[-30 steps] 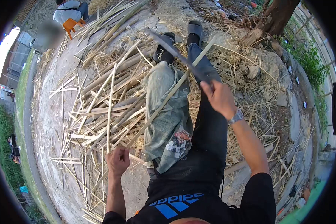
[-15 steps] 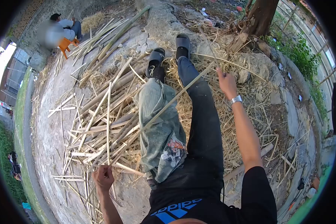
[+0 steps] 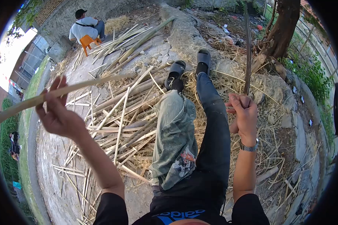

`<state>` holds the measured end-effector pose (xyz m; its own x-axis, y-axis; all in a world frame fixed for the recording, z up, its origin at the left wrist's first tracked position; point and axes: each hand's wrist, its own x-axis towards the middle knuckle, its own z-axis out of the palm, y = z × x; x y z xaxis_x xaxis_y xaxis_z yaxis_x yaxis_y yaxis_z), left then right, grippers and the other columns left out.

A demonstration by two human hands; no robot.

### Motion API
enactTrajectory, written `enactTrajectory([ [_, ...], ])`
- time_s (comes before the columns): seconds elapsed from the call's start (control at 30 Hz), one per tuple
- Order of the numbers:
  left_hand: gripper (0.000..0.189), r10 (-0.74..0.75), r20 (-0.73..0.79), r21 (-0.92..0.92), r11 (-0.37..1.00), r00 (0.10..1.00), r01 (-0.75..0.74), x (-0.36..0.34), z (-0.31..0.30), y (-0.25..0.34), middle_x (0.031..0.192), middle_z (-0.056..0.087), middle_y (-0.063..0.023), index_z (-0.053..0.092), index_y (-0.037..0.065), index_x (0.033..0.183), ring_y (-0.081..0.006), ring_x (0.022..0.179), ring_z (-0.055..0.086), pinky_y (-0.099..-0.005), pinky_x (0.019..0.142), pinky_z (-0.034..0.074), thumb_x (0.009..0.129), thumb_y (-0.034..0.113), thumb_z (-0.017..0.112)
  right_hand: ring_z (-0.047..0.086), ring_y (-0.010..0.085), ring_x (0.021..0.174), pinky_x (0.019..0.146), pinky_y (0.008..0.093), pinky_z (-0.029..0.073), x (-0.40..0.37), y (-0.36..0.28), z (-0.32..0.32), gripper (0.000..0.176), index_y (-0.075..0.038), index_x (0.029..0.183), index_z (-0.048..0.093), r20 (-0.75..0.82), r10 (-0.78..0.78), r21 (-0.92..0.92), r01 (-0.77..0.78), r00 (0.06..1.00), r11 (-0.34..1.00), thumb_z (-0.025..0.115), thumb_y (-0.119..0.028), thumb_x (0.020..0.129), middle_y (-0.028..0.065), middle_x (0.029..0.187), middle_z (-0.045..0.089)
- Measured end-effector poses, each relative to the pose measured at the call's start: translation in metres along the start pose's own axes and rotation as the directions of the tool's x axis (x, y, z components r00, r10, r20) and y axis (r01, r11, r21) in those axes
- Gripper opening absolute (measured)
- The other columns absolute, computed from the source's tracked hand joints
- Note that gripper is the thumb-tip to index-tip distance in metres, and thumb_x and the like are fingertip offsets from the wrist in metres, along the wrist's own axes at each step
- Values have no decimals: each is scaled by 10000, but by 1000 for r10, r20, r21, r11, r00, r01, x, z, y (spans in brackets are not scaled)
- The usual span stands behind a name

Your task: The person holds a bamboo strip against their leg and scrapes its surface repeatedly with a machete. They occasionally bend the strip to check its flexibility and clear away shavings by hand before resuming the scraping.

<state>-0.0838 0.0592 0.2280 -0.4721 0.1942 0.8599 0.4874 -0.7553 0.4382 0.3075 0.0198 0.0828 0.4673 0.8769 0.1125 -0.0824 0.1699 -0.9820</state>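
Observation:
My left hand (image 3: 60, 108) is raised at the left, its fingers around a long pale bamboo strip (image 3: 79, 87) that runs from the left edge toward the middle. At the right, my right hand (image 3: 245, 116) is closed on a long dark blade (image 3: 248, 48) that points up and away from me; its handle is hidden in the fist. A green-grey cloth (image 3: 172, 131) covers one of my legs. To the left of that leg lies a pile of split bamboo (image 3: 120, 116).
A seated person (image 3: 85, 28) on an orange chair (image 3: 88, 43) is at the upper left, near more bamboo poles (image 3: 139, 43). A tree trunk (image 3: 283, 32) rises at the upper right. Straw and shavings (image 3: 266, 131) lie beside my legs.
My left hand has risen and now holds the strip high at the left. The strip no longer crosses my legs. My right hand has come nearer, and the blade now shows upright.

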Motion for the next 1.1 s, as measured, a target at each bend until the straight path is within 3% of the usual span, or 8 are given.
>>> enactTrajectory([
  [0.33,184,-607,456,-393,519,651,759,-206,84,38,1200,697,-237,482,0,1184,-332,1152,704,-408,874,673,1112,168,461,725,127,763,563,246,601,-14,-29,13,383,4,1279,618,149,-361,-113,379,921,919,747,-82,928,180,1164,736],
  [0.53,245,-761,603,-334,34,241,942,-245,57,47,1276,667,-202,500,3,1230,-307,1245,656,-431,938,630,1111,216,496,699,143,655,630,336,534,-17,-10,-1,178,3,865,699,309,-123,-371,239,943,897,839,-106,850,105,822,774],
  [0.6,245,-610,759,238,-64,-227,969,-215,21,40,1087,736,-156,622,4,1157,-252,1070,739,-350,813,632,1109,214,507,723,159,693,633,327,540,-7,-3,-18,171,5,852,704,409,-92,-588,339,908,734,842,-96,838,107,823,773],
  [0.67,225,-709,704,498,464,-30,733,-192,-21,38,823,745,-91,718,-2,998,-191,778,753,-281,652,576,1063,171,589,726,154,706,610,328,538,2,2,-28,186,-1,807,678,415,-52,-533,290,908,795,845,-82,826,97,771,751],
  [0.73,191,-248,707,271,960,662,71,-190,-61,-3,649,697,-47,723,-10,857,-155,544,652,-255,546,506,992,112,665,703,139,680,591,331,535,6,-2,-33,225,-6,760,634,304,134,-538,54,943,841,846,-64,810,80,725,722],
  [0.8,75,39,619,348,882,785,-318,-162,-98,-27,740,717,-84,689,-11,917,-187,640,660,-303,630,525,925,59,714,691,130,671,586,331,531,13,3,-41,243,-7,751,617,289,146,-533,32,946,846,848,-59,806,78,719,716],
  [0.97,555,102,787,381,695,608,-609,-108,-108,-23,1273,628,-197,566,-6,1347,-348,1188,572,-496,1072,407,980,388,701,666,115,651,575,321,517,32,0,-40,262,1,754,605,236,162,-555,-4,958,832,856,-59,795,80,712,713],
  [1.1,296,-468,845,531,793,259,-299,-120,-141,-68,958,717,-112,688,63,1185,-323,912,683,-450,844,499,909,159,740,653,133,607,566,321,506,53,5,-39,234,7,813,656,331,70,-593,150,941,791,858,-111,813,75,694,710],
])
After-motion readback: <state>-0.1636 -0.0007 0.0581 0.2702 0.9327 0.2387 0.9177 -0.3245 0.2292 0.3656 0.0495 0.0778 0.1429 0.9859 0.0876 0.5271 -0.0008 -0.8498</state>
